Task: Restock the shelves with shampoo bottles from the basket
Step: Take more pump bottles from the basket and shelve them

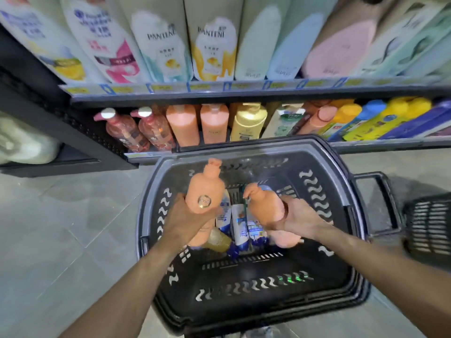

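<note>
A black plastic basket (pixel 324 259) stands on the floor in front of the shelves. My left hand (pixel 185 219) grips an orange pump bottle (pixel 206 191) with a gold round label, lifted above the basket's left side. My right hand (pixel 296 218) grips a second orange pump bottle (pixel 264 206) over the basket's middle. Down in the basket lie another orange bottle (pixel 286 239), a gold bottle (pixel 218 239) and several white-and-blue sachets (pixel 240 225). On the lower shelf (pixel 380 143) two matching orange bottles (pixel 197 123) stand upright.
The upper shelf (pixel 244 90) carries large Pantene refill packs (pixel 212 47) and pastel packs. The lower shelf also holds two red pump bottles (pixel 139 130), a gold bottle (pixel 247 121) and yellow and blue bottles (pixel 366 118). A second basket (pixel 429 225) sits at the right, on grey floor tiles.
</note>
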Demonstrator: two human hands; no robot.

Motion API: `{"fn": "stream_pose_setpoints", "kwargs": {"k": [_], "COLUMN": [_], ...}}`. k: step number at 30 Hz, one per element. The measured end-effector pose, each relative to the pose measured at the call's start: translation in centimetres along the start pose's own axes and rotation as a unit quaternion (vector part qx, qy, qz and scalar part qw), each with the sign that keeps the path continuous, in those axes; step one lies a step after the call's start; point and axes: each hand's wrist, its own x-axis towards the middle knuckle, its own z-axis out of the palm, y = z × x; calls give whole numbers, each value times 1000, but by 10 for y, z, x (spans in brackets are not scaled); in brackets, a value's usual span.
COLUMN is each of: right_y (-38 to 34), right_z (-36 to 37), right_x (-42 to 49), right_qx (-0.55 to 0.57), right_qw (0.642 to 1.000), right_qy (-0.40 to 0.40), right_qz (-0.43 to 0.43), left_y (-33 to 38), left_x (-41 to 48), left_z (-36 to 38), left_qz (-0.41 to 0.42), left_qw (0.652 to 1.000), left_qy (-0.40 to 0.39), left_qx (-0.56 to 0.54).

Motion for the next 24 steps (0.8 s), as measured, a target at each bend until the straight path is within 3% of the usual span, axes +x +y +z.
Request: {"fn": "stream_pose_setpoints", "kwargs": {"k": [3,6,9,11,16,24], "right_y": [-28,-69,-116,-150,-241,-350], "right_z": [-29,-63,-102,-129,-202,-349], "right_x": [-54,-99,-139,-161,-226,-379], "right_qx": [239,459,601,621,589,505], "right_qw": [970,887,798,779,781,791], "right_qy": [39,41,49,56,173,247], "right_qz": [23,18,-7,-63,-115,-241], "left_y": [45,96,148,184,276,411], "left_x": [-35,-72,-110,-134,-196,-317], "left_z": [-23,-48,-71,-86,-130,-241], "left_qz": [-6,16,45,63,168,277], "left_qw": [999,996,993,989,978,949], "left_qy": [13,27,18,14,50,96], "left_qx": [-45,-86,-105,-130,-111,-117]}}
